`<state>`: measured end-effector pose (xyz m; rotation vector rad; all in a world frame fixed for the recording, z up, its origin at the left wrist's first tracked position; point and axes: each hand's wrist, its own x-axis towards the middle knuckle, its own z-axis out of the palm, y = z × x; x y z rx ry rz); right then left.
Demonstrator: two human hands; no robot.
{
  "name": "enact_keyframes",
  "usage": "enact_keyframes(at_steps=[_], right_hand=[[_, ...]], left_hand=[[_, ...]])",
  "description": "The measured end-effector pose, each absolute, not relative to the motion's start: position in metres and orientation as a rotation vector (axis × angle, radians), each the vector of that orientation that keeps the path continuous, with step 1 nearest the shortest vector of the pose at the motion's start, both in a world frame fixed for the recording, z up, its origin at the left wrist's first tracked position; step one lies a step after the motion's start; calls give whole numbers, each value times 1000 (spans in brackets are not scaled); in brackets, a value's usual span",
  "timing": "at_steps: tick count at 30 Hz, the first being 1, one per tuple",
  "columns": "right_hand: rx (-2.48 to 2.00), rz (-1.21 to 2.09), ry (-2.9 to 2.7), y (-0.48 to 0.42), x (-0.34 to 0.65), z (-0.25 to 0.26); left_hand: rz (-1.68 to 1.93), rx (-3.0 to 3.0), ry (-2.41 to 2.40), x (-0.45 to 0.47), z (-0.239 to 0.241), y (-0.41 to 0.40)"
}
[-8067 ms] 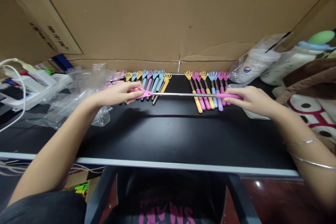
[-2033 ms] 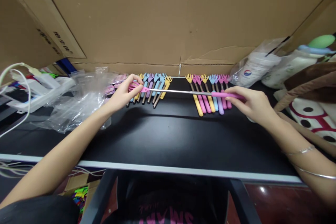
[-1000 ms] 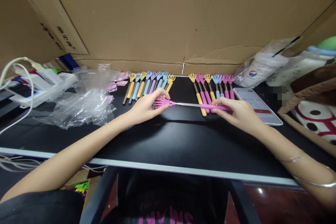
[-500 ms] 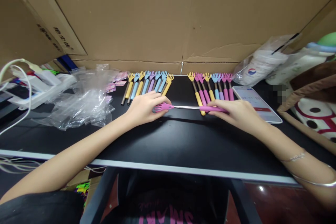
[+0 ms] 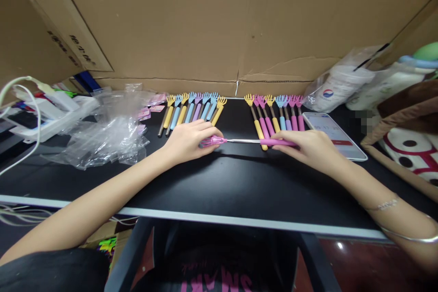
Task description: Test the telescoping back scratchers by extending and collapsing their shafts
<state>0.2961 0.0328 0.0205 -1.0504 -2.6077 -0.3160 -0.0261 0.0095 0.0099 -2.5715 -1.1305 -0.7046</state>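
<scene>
A pink back scratcher (image 5: 243,141) with a bare metal rod in its middle lies level between my hands, just above the black table. My left hand (image 5: 190,140) is closed around its claw head, with some of the pink prongs showing between thumb and fingers. At the other end, my right hand (image 5: 304,146) pinches the pink handle. Behind my left hand is a row of yellow, blue and purple back scratchers (image 5: 190,108). A second row, with pink, yellow, blue and purple ones, includes a yellow back scratcher (image 5: 257,128) whose handle end sits by my right fingertips.
Clear plastic bags (image 5: 112,139) are heaped at left beside a white power strip (image 5: 58,118). A phone (image 5: 337,134) lies right of my right hand. Beyond it stand a bagged cup (image 5: 342,89) and a brown bag (image 5: 404,105). A cardboard wall (image 5: 219,27) closes off the back.
The claw head has turned about the rod's axis, so its prongs show from a different side. Both hands keep nearly the same place and grip.
</scene>
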Motion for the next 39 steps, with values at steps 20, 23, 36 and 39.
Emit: enact_keyframes(at_steps=[20, 23, 36, 39], right_hand=[[-1041, -251, -2624, 34, 298, 20], [-1043, -246, -2630, 35, 299, 19], [-986, -416, -2553, 39, 306, 23], [-977, -435, -2541, 38, 307, 25]], left_hand=[[-641, -2580, -1066, -29, 11, 11], [-623, -2591, -1077, -28, 9, 11], [-615, -2678, -1057, -24, 7, 9], [-618, -2691, -1072, -24, 6, 10]])
